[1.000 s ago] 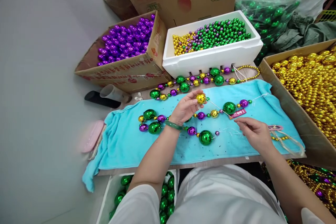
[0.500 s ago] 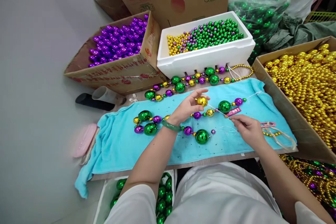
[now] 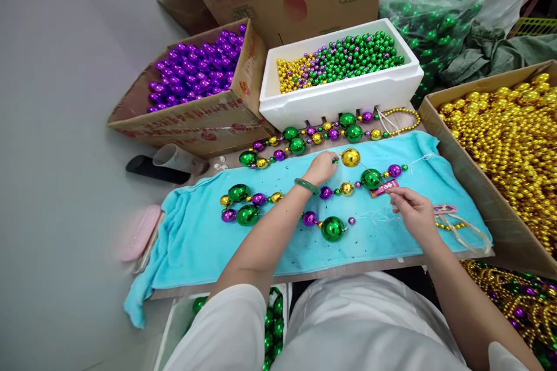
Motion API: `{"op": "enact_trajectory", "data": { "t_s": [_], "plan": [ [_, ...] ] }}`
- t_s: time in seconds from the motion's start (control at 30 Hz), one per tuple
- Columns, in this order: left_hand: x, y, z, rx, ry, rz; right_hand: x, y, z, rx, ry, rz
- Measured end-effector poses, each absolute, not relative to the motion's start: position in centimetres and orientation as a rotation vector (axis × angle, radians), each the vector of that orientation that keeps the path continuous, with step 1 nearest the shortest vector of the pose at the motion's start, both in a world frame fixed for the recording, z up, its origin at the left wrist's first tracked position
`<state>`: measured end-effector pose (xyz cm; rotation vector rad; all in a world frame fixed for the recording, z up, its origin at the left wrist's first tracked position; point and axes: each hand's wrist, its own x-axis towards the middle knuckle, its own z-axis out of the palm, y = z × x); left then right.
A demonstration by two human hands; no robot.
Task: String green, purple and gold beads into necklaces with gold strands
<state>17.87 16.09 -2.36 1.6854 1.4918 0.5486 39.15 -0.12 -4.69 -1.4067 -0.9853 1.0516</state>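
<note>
My left hand (image 3: 321, 168), wearing a green bangle (image 3: 307, 186), is closed with a small green bead (image 3: 335, 160) at its fingertips. Just right of it is a large gold bead (image 3: 350, 157), from which a thin string (image 3: 366, 169) runs toward my right hand (image 3: 412, 211). The right fingers pinch that string near its end; the exact tip is too small to make out. Below the hands, a bead strand (image 3: 346, 188) of green, purple and gold lies looped on the turquoise towel (image 3: 278, 249). A big green bead (image 3: 333, 228) sits near a loose string end.
Behind the towel lies another bead strand (image 3: 297, 146). A white foam box (image 3: 343, 90) of small beads, a carton (image 3: 183, 122) of purple beads and a carton (image 3: 461, 156) of gold beads surround the work area. A pink case (image 3: 141, 233) sits at the left edge.
My left hand has left the gold bead, its spread fingers now closed around a small green bead. The gold bead has shifted right. My right hand has moved slightly, still pinching the string.
</note>
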Motion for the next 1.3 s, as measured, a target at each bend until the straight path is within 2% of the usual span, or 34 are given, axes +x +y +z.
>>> {"op": "enact_trajectory", "data": {
  "t_s": [0.07, 0.23, 0.3, 0.47, 0.8, 1.07, 1.3],
  "plan": [
    [18.5, 15.2, -1.5, 1.526, 1.442, 0.638, 39.3, -0.1, -5.3, -1.417, -1.007, 1.041],
    [20.2, 11.5, 1.3, 0.56, 0.928, 1.051, 39.3, -0.1, -6.1, -1.517, -1.158, 0.94],
    [20.7, 10.4, 2.1, 0.447, 0.841, 1.134, 39.1, -0.1, -6.1, -1.552, -1.221, 0.898],
    [21.1, 9.4, 2.8, 0.431, 0.826, 1.235, 38.8, -0.2, -6.1, -1.55, -1.285, 0.881],
    [20.7, 9.0, 3.3, 0.267, 0.865, 1.113, 38.6, -0.3, -6.6, -1.436, -1.355, 0.927],
    [20.5, 8.7, 3.3, 0.285, 0.774, 1.095, 38.3, -0.5, -6.4, -1.386, -1.157, 1.055],
    [20.0, 8.5, 3.2, 0.364, 0.718, 1.11, 38.5, -0.5, -6.0, -1.439, -1.066, 1.032]
  ]
}}
